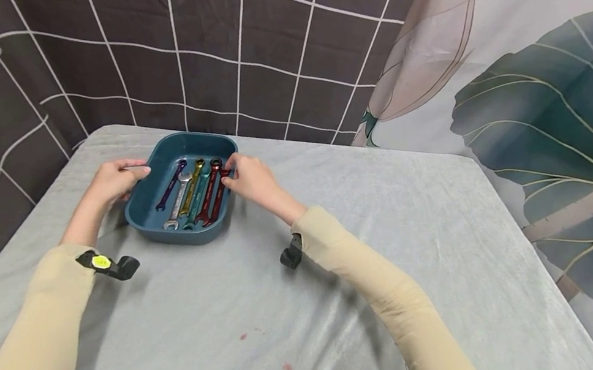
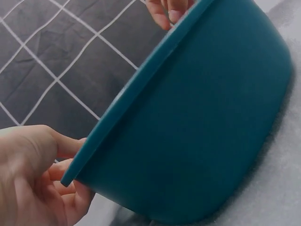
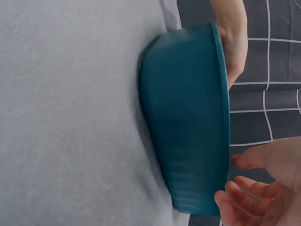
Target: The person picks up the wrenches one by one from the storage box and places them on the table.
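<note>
A blue-green plastic basin (image 1: 183, 235) stands on the cloth-covered table. Inside it several combination wrenches lie side by side: a purple wrench (image 1: 168, 189), a silver wrench (image 1: 179, 202), a gold wrench (image 1: 191, 190), a teal wrench (image 1: 198, 202) and red wrenches (image 1: 210, 192) on the right. My left hand (image 1: 111, 182) grips the basin's left rim, thumb over the edge and fingers outside. At the opposite rim is my right hand (image 1: 253, 178), its thumb on the inner side and its curled fingers on the outer side, as the right wrist view shows.
A pale grey cloth (image 1: 393, 247) with a few small reddish spots covers the table. Behind the basin hangs a dark curtain with white grid lines (image 1: 208, 54). A leaf-patterned fabric (image 1: 571, 114) hangs to the right. Each sleeve carries a black wrist mount.
</note>
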A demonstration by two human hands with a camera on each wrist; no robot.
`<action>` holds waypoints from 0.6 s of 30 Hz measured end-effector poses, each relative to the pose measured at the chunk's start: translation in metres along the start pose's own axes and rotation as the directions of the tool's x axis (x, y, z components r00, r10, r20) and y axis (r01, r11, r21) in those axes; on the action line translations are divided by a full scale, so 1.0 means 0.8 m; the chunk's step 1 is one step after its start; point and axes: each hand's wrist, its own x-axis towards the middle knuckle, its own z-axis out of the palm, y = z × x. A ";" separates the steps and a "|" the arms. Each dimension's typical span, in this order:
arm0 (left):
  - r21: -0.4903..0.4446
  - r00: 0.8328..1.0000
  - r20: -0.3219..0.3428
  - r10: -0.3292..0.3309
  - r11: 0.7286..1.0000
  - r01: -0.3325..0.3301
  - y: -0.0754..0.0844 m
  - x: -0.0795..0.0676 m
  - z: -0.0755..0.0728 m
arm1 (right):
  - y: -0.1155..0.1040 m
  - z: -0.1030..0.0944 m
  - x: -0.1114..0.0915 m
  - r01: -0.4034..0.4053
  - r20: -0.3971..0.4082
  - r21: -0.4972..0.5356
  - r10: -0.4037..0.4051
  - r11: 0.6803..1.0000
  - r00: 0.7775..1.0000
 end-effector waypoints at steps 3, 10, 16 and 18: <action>-0.053 0.998 0.055 -0.011 0.998 0.014 0.000 0.002 -0.003 | -0.004 -0.003 0.001 -0.009 0.007 -0.003 0.009 1.000 1.000; -0.060 0.995 0.064 -0.071 0.995 0.075 -0.003 0.001 -0.006 | -0.014 -0.006 0.003 -0.005 0.015 -0.036 0.005 0.999 1.000; -0.043 0.993 0.061 -0.106 0.993 0.109 -0.002 0.001 -0.008 | -0.020 -0.011 0.005 -0.012 0.016 -0.001 0.012 1.000 1.000; -0.046 0.991 0.060 -0.116 0.992 0.119 -0.002 0.002 -0.008 | -0.021 -0.012 0.006 -0.007 0.008 0.006 0.007 1.000 1.000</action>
